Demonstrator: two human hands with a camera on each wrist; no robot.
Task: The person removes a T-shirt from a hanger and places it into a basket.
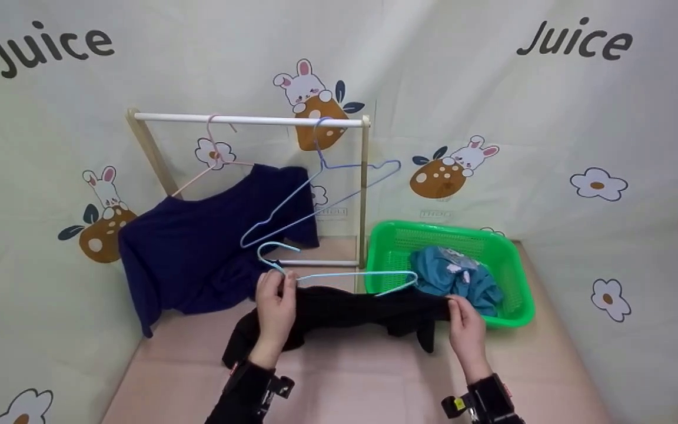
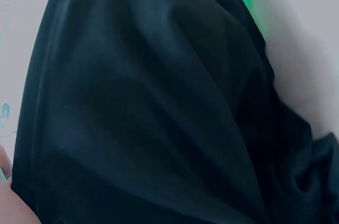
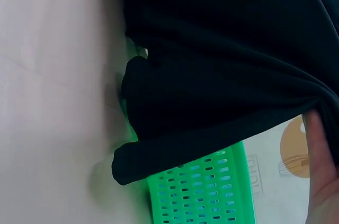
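My left hand [image 1: 275,303] grips the light blue hanger [image 1: 351,274] near the base of its hook, together with the edge of a black garment [image 1: 345,312]. With thumb and fingers, my right hand [image 1: 467,330] pinches the garment's right end and holds it stretched sideways. One hanger arm shows above the black cloth, its tip reaching toward the right end; the lower part is hidden behind the fabric. In the right wrist view, the black cloth [image 3: 222,75] hangs in folds from my fingers. Black fabric [image 2: 137,97] fills most of the left wrist view.
Behind stands a small rack with a white rail [image 1: 256,119]. A navy shirt [image 1: 215,235] hangs there on a pink hanger [image 1: 195,179], beside a bare blue-violet hanger [image 1: 292,203]. At right, a green basket [image 1: 521,282] holds teal clothing [image 1: 433,271].
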